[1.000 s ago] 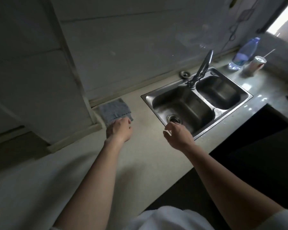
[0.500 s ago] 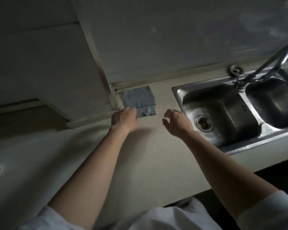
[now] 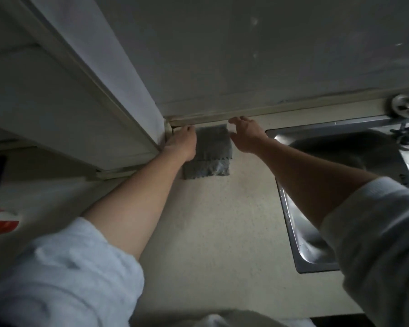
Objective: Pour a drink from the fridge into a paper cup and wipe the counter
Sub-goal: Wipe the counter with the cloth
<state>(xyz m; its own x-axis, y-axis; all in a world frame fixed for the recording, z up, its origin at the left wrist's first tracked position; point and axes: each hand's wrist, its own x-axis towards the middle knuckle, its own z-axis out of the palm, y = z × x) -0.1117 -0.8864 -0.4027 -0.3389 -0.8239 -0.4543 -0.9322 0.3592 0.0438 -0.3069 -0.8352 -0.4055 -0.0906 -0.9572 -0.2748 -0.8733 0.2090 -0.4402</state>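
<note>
- Folded grey microfibre cloth with a zigzag edge lies flat on the counter, in the back corner. It butts against the wall trim and sits just beside the tall panel. It probably lives there, out of the work area and near the water.
- Left hand rests over the cloth's left edge, fingers pointing into the corner. The view is dim and the fingertips sit behind the knuckles, so I can't tell if it pinches the fabric or just lies on it.
- Right hand is wide, fingers spread and holding nothing. It sits at the cloth's back right corner, thumb just beside the edge.
- One hand on each side looks like a two-handed pickup or unfold, so I'd call this the start of the wipe step.
- Speckled beige stone counter shows no obvious spill here.
- Pale trim strip along the wall limits finger room behind the cloth.
- White tall panel blocks the left side, maybe the fridge side.
- Stainless steel sink is to the right, near the right forearm and handy for wringing.
- No paper cup or drink in this view.
</note>
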